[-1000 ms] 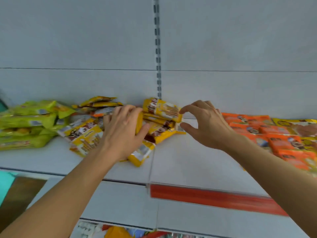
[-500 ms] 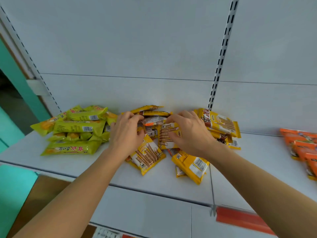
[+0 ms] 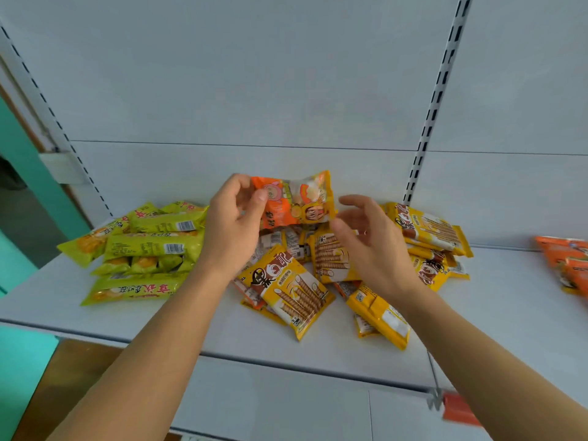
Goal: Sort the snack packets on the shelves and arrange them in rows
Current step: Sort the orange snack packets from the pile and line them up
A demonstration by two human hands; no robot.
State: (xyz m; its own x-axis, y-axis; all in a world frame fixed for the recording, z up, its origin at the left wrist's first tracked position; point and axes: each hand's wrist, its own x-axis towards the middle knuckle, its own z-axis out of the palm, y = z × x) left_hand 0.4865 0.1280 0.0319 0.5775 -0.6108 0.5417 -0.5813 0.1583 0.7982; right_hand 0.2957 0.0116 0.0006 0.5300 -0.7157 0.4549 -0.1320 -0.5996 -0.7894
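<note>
At the far left a teal wall (image 3: 19,173) meets the slotted upright (image 3: 47,103) of the white shelf (image 3: 222,332); on the shelf's left part lies a stack of green-yellow packets (image 3: 149,249), long sides running left to right, barcodes showing on two of them; just right of that stack the left hand (image 3: 234,224) is raised above the shelf, thumb and curled fingers pinching the left end of an orange packet (image 3: 296,202), which is held clear of everything below it; under it a loose heap of yellow wafer-roll packets (image 3: 296,291) sprawls across the shelf's middle, some face up, some overlapping at angles; the right hand (image 3: 372,240) hovers at the orange packet's right edge, fingers spread and relaxed, possibly brushing the corner, though contact is hard to judge; behind it more yellow packets (image 3: 429,230) are piled beside a second upright (image 3: 436,100); at the far right edge sit orange packets (image 3: 569,259), well apart from the heap.
</note>
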